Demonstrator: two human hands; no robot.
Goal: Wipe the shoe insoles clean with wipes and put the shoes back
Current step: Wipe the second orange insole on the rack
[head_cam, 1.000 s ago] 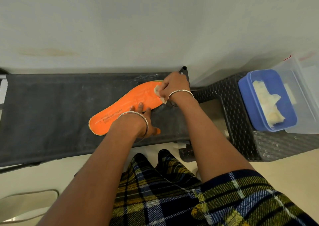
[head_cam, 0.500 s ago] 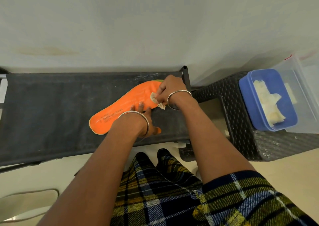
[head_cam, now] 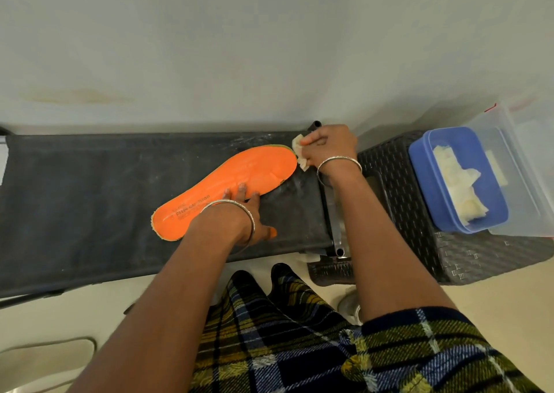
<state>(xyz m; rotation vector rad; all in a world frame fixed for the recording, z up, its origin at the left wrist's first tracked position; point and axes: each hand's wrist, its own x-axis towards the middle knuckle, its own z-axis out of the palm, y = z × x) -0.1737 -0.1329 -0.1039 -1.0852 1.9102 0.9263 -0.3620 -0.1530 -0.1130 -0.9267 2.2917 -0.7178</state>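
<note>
Off the orange foam insole [head_cam: 230, 188] since half a second ago: crumpled off-white wipe [head_cam: 299, 152] and right hand [head_cam: 328, 146], then on the forefoot, now just past the toe tip by the far right corner of the dark fabric bench [head_cam: 75, 197]. Insole itself in the same spot, flat and diagonal, heel near-left, toe far-right, printed side up.

Looks light, thin and bendy. Likely to skate or curl under a wiping stroke unless pinned. Best held flat from above at the arch, as now, or pinched at the side rim for lifting. Frayed foam at the heel edge, so no tugging there.

Pinning the near edge around the arch: left hand [head_cam: 251, 209], fingers straight and spread on the foam, thumb out on the bench. Right-hand fingers curled tight round the wipe, bunching it.

Further right, against the bench end, a black woven-plastic stool [head_cam: 398, 188] carrying a blue plastic tub [head_cam: 419, 176] with pale folded wipes [head_cam: 455, 182] inside, and a clear plastic container [head_cam: 527, 164] just beside it. No shoe plainly in view.
</note>
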